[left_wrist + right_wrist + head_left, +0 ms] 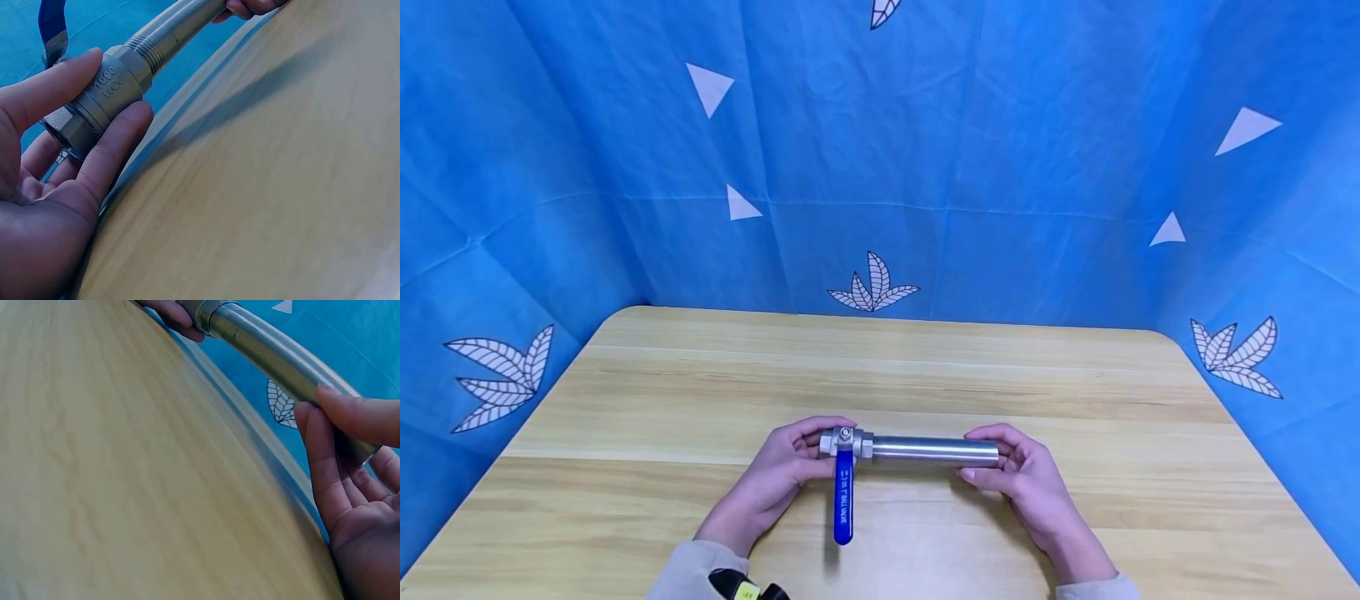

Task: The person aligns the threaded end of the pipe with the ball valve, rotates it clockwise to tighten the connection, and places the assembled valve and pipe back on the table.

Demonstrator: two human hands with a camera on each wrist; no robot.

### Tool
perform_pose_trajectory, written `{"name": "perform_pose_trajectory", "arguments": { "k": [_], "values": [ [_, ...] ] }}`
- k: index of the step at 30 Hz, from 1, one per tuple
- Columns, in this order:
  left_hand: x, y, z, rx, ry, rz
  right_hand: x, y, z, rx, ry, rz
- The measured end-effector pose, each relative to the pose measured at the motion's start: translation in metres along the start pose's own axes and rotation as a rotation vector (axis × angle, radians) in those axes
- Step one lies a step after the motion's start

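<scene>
A metal ball valve (859, 444) with a blue lever handle (844, 500) is joined to a straight steel pipe (934, 451). My left hand (780, 468) grips the valve body between thumb and fingers at its free end. Around the pipe's far right end, my right hand (1026, 479) pinches with thumb and forefinger. In the left wrist view, some screw threads (145, 55) show where the pipe enters the valve (107, 90). Held level above the table, the pipe casts a shadow there. The lever points toward the table's front edge.
A light wood-grain table (880, 367) with rounded back corners lies beneath the hands. Blue cloth (880, 150) printed with white leaves and triangles hangs behind it and along both sides. A dark wrist device (737, 585) sits at the left sleeve.
</scene>
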State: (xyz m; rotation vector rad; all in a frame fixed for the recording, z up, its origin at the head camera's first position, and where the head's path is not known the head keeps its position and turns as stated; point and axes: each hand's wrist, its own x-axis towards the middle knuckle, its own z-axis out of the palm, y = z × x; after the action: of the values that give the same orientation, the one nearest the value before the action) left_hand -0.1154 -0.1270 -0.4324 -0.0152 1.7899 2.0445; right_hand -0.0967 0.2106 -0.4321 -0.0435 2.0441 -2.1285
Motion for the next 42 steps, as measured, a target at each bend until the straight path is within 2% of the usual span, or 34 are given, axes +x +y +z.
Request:
{"name": "perform_pose_trajectory", "arguments": {
  "k": [7,12,16,25,32,42],
  "values": [
    [0.0000,-0.0002,-0.0004,-0.002,-0.006,-0.002,-0.0004,-0.0011,-0.0029,0.058,-0.039,0.006],
    [0.0000,-0.0001,-0.0003,-0.008,-0.012,0.002,0.0004,-0.0021,-0.0029,0.042,-0.062,0.001],
    [0.0000,-0.0005,-0.0006,-0.007,-0.012,0.005,0.0004,-0.0020,-0.0013,0.018,-0.051,0.003],
    [0.0003,-0.0008,-0.0003,0.003,-0.003,-0.001,-0.0004,-0.0015,0.0021,-0.090,0.029,0.004],
    [0.0005,-0.0005,-0.0001,0.013,-0.005,-0.001,-0.0002,0.0006,0.0006,-0.046,0.006,-0.093],
    [0.0000,-0.0001,0.0002,0.033,-0.006,0.005,-0.0017,0.0009,0.0003,-0.115,0.003,-0.068]
  ]
}}
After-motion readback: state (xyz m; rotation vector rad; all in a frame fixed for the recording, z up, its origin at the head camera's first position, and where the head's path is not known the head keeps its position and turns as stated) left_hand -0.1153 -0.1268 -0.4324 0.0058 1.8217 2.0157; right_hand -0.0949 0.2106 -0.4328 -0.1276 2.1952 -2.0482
